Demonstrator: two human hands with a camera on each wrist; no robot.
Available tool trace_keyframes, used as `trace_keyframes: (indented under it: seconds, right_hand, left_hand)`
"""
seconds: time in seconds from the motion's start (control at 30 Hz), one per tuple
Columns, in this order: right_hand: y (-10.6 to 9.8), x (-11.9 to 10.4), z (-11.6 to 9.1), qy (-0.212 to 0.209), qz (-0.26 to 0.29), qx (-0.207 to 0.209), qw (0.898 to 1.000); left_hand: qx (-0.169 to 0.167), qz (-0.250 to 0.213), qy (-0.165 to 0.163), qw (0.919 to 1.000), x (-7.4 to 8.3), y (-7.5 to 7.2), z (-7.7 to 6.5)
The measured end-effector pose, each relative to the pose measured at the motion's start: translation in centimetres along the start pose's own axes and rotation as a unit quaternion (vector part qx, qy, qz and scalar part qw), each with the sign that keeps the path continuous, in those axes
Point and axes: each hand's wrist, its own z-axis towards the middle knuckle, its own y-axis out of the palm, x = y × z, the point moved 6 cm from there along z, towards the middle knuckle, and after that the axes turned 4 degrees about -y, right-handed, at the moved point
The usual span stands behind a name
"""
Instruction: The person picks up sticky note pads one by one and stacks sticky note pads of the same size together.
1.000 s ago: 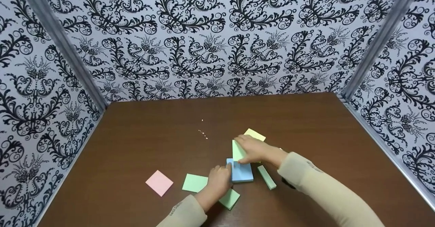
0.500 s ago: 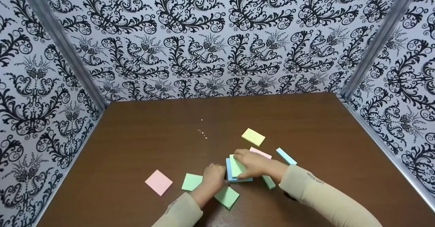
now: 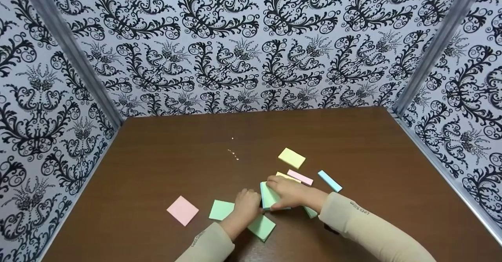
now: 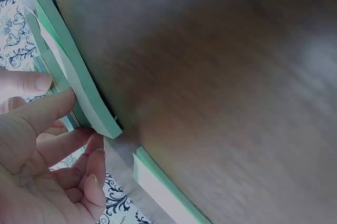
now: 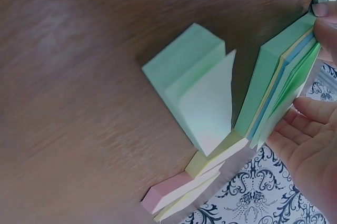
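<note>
A layered stack of sticky-note pads (image 5: pixel 279 69), with green, yellow and blue edges, stands near the middle front of the table. On its top lies a light green sticky-note pad (image 3: pixel 269 197), with a thin blue border showing beneath it in the head view. My right hand (image 3: pixel 288 193) grips this green pad from above, fingers along the far side, thumb at the near side. At the stack's left side is my left hand (image 3: pixel 248 205), its curled fingertips holding the stack's edge in the left wrist view. Its palm side is hidden in the head view.
Green pads (image 3: pixel 262 227) lie by my left wrist, and a pink pad (image 3: pixel 182 211) farther left. Beyond the stack are a yellow pad (image 3: pixel 291 158), a pink strip pad (image 3: pixel 300 177) and a blue strip pad (image 3: pixel 330 181). Another green strip pad (image 5: pixel 184 84) lies right of the stack.
My right hand has lowered the light green pad onto the blue one and shifted it to line up with the blue pad's edges. My left hand has moved slightly left.
</note>
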Motion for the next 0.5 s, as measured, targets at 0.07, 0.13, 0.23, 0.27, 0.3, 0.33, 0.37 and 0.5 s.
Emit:
trace_keyframes:
  seconds: [0.07,0.13,0.23,0.27,0.3,0.33,0.37,0.5]
  right_hand:
    - [0.1,0.0,-0.01,0.005,0.007,-0.002,1.0]
    - [0.17,-0.04,-0.01,0.007,0.013,-0.002,1.0]
    - [0.19,-0.09,0.01,0.008,0.023,0.002,1.0]
    - [0.24,-0.09,0.04,0.008,0.025,0.003,1.0]
    - [0.28,-0.08,0.06,0.008,0.026,0.003,1.0]
    - [0.29,-0.08,0.09,0.008,0.028,0.004,1.0]
    - [0.33,-0.04,0.13,0.009,0.03,0.004,1.0]
    - [0.55,0.11,0.27,0.011,0.032,0.002,0.999]
  left_hand:
    - [0.002,-0.002,-0.002,1.0,0.01,-0.03,-0.02]
    - [-0.001,-0.007,-0.005,1.0,0.01,0.01,0.01]
    - [-0.006,-0.014,-0.008,0.9998,0.02,0.02,0.08]
    - [-0.005,-0.017,-0.009,0.9998,0.01,0.0,0.1]
    - [-0.008,-0.018,-0.011,0.9998,0.01,0.03,0.12]
    - [-0.007,-0.017,-0.011,0.9998,0.01,0.04,0.14]
    - [-0.004,-0.014,-0.009,0.9998,0.02,0.01,0.15]
    - [0.01,0.001,0.001,0.9999,0.11,-0.25,0.06]
